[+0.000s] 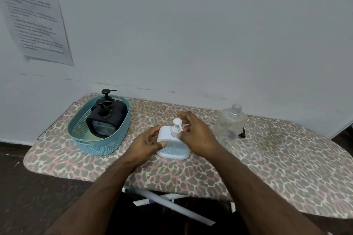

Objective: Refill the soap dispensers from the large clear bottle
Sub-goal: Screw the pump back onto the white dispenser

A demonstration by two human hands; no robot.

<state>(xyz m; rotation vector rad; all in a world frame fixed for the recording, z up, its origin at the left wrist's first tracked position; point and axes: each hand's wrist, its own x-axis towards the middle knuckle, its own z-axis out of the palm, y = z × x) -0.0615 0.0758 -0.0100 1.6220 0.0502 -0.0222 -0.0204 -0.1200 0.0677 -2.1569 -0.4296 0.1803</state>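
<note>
Hands meet at the white square plastic soap dispenser (pixel 172 144): left hand (pixel 148 144) grips its side, right hand (pixel 193 135) pinches the pump (large clear bottle (pixel 230 126) uncapped, right).

I see a cloth-covered worktop (pixel 267 158), a matt white plastic dispenser (pixel 172 147), a clear glossy plastic bottle (pixel 230 126), and a perforated teal plastic basket (pixel 99 139).

A plain room in a home, leopard-print ironing board (pixel 267 168) serving as tabletop, bare pale wall (pixel 191 34), printed instruction sheet (pixel 32 17) taped up, dark wooden floor (pixel 28 187)
</note>
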